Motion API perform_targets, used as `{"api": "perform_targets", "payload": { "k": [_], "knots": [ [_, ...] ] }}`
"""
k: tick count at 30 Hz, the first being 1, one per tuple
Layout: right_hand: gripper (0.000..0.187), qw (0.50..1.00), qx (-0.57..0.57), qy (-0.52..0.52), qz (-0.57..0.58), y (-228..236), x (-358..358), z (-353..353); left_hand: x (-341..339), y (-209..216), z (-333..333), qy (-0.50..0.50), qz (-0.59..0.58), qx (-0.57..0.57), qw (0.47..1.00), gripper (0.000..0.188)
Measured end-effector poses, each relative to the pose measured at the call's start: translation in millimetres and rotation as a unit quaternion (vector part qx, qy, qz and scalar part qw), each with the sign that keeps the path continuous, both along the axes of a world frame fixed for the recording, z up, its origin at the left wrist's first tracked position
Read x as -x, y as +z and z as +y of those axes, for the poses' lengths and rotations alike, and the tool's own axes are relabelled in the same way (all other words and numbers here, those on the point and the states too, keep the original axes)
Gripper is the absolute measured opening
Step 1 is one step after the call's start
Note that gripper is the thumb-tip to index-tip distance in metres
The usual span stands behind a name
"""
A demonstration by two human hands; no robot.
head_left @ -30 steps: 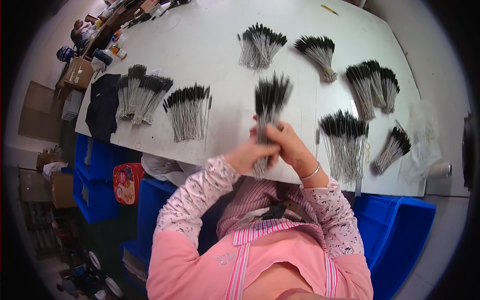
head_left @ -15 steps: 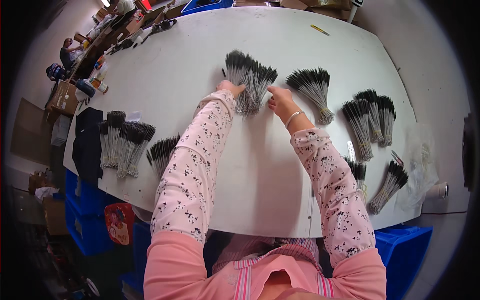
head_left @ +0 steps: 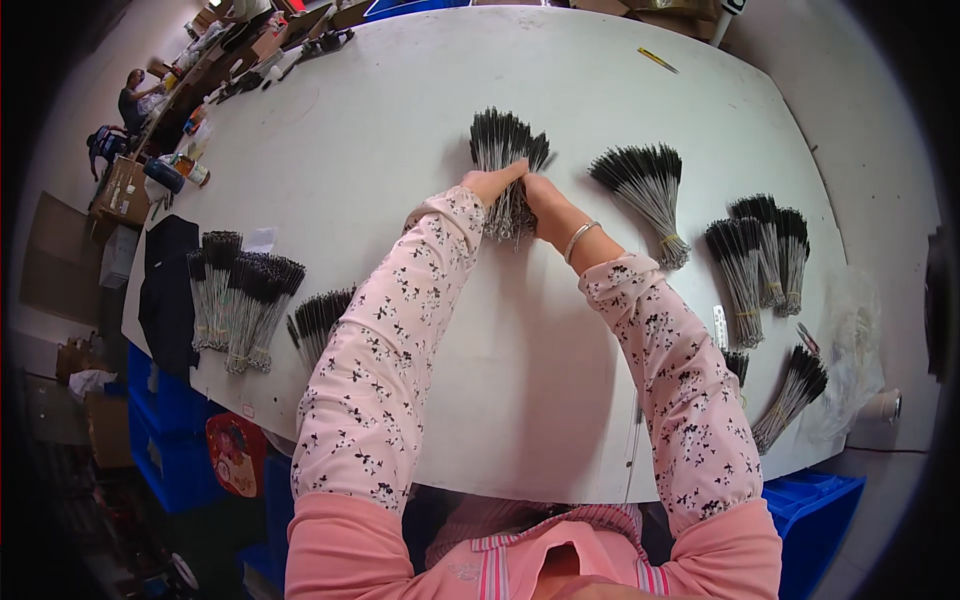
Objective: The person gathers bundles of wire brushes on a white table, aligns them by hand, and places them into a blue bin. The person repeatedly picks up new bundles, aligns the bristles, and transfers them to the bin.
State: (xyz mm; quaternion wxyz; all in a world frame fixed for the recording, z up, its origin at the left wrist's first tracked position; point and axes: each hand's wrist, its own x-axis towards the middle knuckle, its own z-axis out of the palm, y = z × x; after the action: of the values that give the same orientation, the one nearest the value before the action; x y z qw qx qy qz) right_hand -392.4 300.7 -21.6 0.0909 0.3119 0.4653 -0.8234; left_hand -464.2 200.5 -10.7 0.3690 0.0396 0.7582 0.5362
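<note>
Both my hands close round a bundle of thin wire brushes (head_left: pixel 500 138) at the middle of the white table (head_left: pixel 380 110). Its black bristle tips point away from me, and the grey wire stems come toward me below my hands. My left hand (head_left: pixel 494 184) wraps the bundle from the left, its thumb across the stems. From the right, my right hand (head_left: pixel 546 202) presses against the same stems; its fingertips are partly hidden. To the right lies a fanned brush bundle (head_left: pixel 645 195), its stems gathered at a yellowish band.
More brush bundles lie at the right (head_left: pixel 738 265) and left (head_left: pixel 245 300) of the table. A yellow pen-like tool (head_left: pixel 658 61) is near the far edge. Clear plastic (head_left: pixel 852 340) hangs at the right edge. Blue crates (head_left: pixel 812 515) stand below. A person (head_left: pixel 135 100) sits far left.
My hands have come together around the brushes, the right one moving left onto the stems. Two spread clumps now form one tighter bundle. The view has shifted slightly.
</note>
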Motion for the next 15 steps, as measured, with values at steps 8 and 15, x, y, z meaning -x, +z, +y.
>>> {"api": "perform_targets", "payload": {
  "k": [8,15],
  "knots": [
    [0.036,0.967,-0.243,0.068,0.034,-7,-29,-29,-44,-13,-32,0.118,-0.088,-0.139,0.979,0.061],
    [0.043,0.878,-0.457,0.113,0.084,6,-112,-22,-154,4,-31,0.246,-0.208,-0.342,0.883,0.037]
  ]
}}
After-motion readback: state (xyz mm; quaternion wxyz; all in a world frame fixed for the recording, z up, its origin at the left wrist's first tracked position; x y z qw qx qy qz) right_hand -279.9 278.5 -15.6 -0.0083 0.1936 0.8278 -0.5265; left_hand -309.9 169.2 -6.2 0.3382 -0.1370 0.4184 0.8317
